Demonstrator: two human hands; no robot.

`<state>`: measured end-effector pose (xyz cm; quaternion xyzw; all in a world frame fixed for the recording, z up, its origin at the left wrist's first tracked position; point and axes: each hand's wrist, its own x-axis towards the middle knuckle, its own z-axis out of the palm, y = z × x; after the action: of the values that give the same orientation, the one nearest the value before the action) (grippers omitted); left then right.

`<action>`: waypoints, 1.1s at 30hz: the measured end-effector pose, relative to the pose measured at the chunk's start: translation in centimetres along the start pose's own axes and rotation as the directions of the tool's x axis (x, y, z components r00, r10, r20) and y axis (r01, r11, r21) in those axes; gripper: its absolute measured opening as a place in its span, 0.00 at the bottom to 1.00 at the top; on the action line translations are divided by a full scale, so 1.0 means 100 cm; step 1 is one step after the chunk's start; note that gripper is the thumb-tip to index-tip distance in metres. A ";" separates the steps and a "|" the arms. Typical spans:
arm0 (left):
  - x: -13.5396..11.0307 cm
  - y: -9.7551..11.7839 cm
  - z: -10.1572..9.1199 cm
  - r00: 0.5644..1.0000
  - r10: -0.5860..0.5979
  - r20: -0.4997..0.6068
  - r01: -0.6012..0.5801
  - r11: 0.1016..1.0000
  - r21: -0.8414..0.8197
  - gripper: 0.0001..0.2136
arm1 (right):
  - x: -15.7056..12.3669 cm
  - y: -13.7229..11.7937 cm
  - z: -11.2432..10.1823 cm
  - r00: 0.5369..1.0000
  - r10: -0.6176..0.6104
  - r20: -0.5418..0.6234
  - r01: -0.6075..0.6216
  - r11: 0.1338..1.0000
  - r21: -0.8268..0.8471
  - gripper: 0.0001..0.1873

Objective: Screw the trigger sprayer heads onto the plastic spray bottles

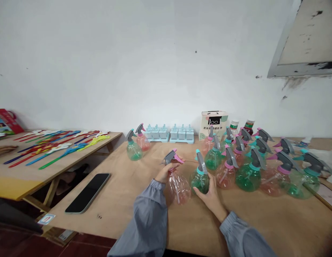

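My left hand (166, 172) is closed around the neck of a pink spray bottle (179, 189) with a grey and pink trigger head. Just to its right, my right hand (211, 194) grips the round body of a green spray bottle (199, 180) with a turquoise collar and trigger. The two bottles are side by side near the middle of the table; whether their bases touch the wood I cannot tell. Several more green and pink spray bottles (248, 176) stand close together at the right. Farther back on the left stand another green spray bottle (134, 151) and a pink one (143, 142).
A black phone (88, 192) lies on the wooden table (123, 210) at left. Light-blue mould sets (182, 135) and a paper bag (213, 125) stand by the wall. A second table (10, 175) at far left bears colourful sticks (55, 146). A thin rod (321, 200) lies at right.
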<state>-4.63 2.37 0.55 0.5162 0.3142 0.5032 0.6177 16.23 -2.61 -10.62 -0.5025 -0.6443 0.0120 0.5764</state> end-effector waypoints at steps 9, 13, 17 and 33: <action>-0.009 0.019 -0.011 0.982 0.188 -0.023 -0.184 0.975 0.124 0.14 | 0.000 0.002 -0.001 1.000 0.001 0.014 -0.001 1.000 -0.004 0.36; -0.028 0.052 -0.049 0.930 0.344 -0.127 -0.263 0.867 0.423 0.17 | 0.000 0.001 -0.001 1.000 0.008 0.012 -0.008 1.000 -0.014 0.36; -0.043 0.072 -0.116 0.775 0.485 -0.405 -0.153 0.766 0.625 0.22 | 0.000 0.000 -0.001 1.000 0.013 0.010 -0.013 1.000 -0.008 0.36; -0.052 0.039 -0.231 0.606 0.707 -0.364 0.035 0.433 0.901 0.28 | 0.000 0.001 -0.001 1.000 0.023 0.021 -0.023 1.000 0.001 0.37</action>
<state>-28.36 4.70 -2.64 0.5650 0.6026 0.5634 -0.0163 16.40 -2.63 -10.61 -0.5092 -0.6446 0.0244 0.5697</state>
